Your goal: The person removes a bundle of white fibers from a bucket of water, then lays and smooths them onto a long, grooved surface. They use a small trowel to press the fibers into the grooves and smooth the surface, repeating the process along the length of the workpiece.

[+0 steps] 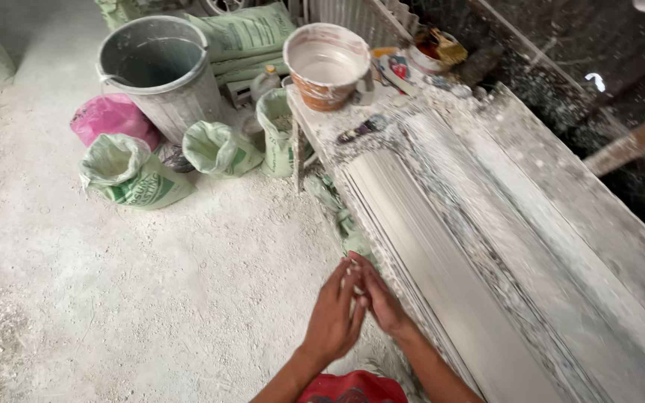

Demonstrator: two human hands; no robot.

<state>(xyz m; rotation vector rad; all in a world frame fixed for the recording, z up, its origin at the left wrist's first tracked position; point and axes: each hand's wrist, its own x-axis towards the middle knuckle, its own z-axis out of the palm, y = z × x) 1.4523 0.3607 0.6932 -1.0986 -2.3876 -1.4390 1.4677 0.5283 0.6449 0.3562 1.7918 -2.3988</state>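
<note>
My left hand (334, 317) and my right hand (381, 298) are pressed together at the fingertips, just off the near left edge of a long plaster-coated workbench (584, 246). Both hands are dusted white. Nothing can be seen held between them. On the bench lies a long grooved plaster moulding strip (442, 276), running from near my hands toward the far end. My right hand is closest to the strip's left edge.
A plaster-smeared bucket (328, 63) stands at the bench's far end, beside small tins and a brush (442, 48). On the dusty floor are a grey metal bin (160, 71), several green sacks (130, 175) and a pink bag (110, 118).
</note>
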